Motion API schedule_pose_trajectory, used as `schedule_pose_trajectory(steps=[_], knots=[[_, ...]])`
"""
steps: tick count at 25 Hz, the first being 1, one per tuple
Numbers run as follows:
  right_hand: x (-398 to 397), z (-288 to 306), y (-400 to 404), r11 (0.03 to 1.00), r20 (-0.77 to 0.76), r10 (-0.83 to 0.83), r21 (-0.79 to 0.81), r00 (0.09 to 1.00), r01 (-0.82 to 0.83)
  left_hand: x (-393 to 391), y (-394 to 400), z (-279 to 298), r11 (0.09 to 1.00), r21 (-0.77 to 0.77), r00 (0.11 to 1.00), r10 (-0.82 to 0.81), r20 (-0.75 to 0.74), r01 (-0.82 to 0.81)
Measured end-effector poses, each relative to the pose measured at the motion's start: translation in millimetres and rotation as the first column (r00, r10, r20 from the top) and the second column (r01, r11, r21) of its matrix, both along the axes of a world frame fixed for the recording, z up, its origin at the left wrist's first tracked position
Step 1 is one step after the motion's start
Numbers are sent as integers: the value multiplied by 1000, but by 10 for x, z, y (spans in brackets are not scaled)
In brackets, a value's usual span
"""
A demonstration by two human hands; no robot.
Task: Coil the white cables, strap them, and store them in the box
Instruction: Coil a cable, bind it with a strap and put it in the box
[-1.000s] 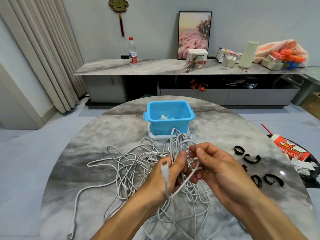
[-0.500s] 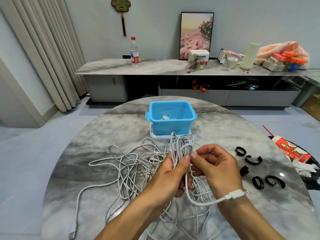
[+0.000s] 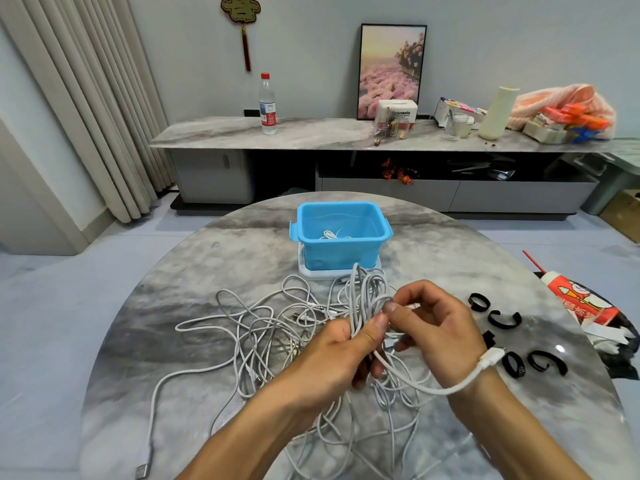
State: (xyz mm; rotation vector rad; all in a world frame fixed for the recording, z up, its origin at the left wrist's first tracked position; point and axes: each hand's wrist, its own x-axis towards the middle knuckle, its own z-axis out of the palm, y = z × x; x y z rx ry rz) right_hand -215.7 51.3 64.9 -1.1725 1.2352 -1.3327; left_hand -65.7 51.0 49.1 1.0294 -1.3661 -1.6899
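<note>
Because your left hand [image 3: 341,355] clamps the gathered loops [image 3: 367,292] between thumb and curled fingers, the coil keeps its shape above the table [image 3: 207,271]. Your right hand [image 3: 433,327] pinches a strand at the bundle, its tail draped over your wrist with the plug [image 3: 491,358] hanging clear, ready for winding. Loose white cables [image 3: 259,334] lie tangled beneath; black straps [image 3: 502,320] wait at right, the blue box [image 3: 341,230] just beyond, already holding one cable.

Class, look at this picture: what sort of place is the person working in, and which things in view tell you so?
Most likely a home living room: a long low media cabinet along the wall, a framed flower picture leaning on it, floor-length curtains, and a round marble-look table.
</note>
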Motion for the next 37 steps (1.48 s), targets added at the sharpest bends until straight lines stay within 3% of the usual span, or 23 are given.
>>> schedule_pose_trajectory(steps=[3,5,8,9,11,13,16,18,20,23,26,30,33,37], knots=[[28,-9,-25,987,222,115,85,968,-137,-43,57,-16,999,16,999,-34,12,34],[6,3,-33,978,112,164,114,980,-177,-61,51,13,986,158,990,68,-126,-48],[-158,56,-12,946,-126,302,157,945,-282,31,-97,95,894,365,861,385,-332,-259],[-228,87,8,903,-76,410,173,909,-393,77,-148,112,861,391,812,467,-350,-326],[-298,144,40,774,226,588,122,777,-621,139,-203,136,823,392,757,548,-356,-411],[-245,156,53,765,421,577,23,700,-644,113,-189,118,824,371,762,550,-342,-428],[-68,69,48,903,435,369,40,821,-428,18,-122,95,850,340,778,513,-364,-402],[-3,22,51,960,262,251,56,932,-274,34,-125,113,854,401,700,508,-502,-332],[45,-23,69,978,-19,207,-4,978,-207,106,-157,133,870,434,588,482,-650,-233],[139,-79,131,973,-274,150,-128,950,-190,125,-170,118,895,389,635,434,-639,-220],[186,-122,179,954,-543,26,-236,839,-183,-4,-104,63,881,336,765,460,-450,-332],[271,-86,248,930,-722,-145,-332,677,-156,-95,-3,37,884,261,877,441,-191,-387],[281,-45,260,934,-750,-153,-322,643,-153,-66,5,38,948,184,938,294,-184,-261],[282,-10,283,941,-893,-219,-300,394,-158,-32,-15,45,982,134,956,160,-245,-130]])
